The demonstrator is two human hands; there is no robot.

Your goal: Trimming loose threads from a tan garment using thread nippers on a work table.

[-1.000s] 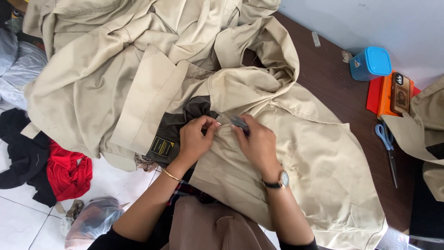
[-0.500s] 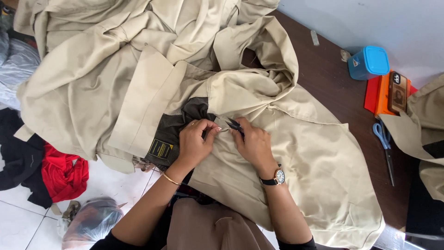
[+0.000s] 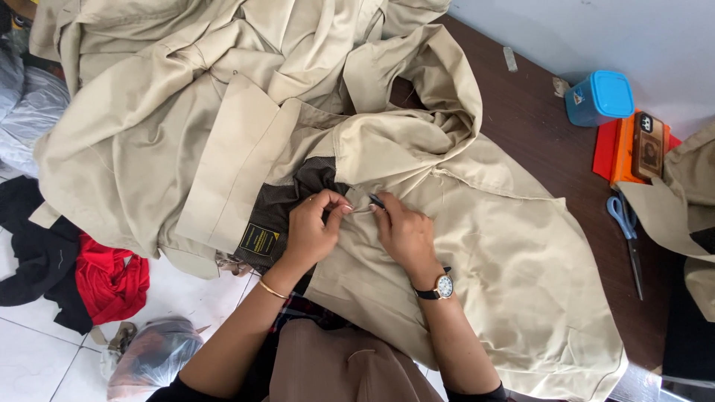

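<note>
Beige jacket (image 3: 477, 246) lies heaped over the dark table (image 3: 544, 141). Left hand (image 3: 313, 231) pinches a fold of its cloth near the black lining (image 3: 298, 201); right hand (image 3: 402, 231) grips a small dark tool (image 3: 377, 201) at the seam. If the tool's tip slips, it could nick the fabric or the pinching fingertips.

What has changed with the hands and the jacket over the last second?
Very little. Both hands stay at the same seam of the beige jacket: the left hand still pinches the fabric, the right hand still holds a small dark tool at it. Nothing was picked up or let go. The scissors, blue box and phone lie as before.
</note>
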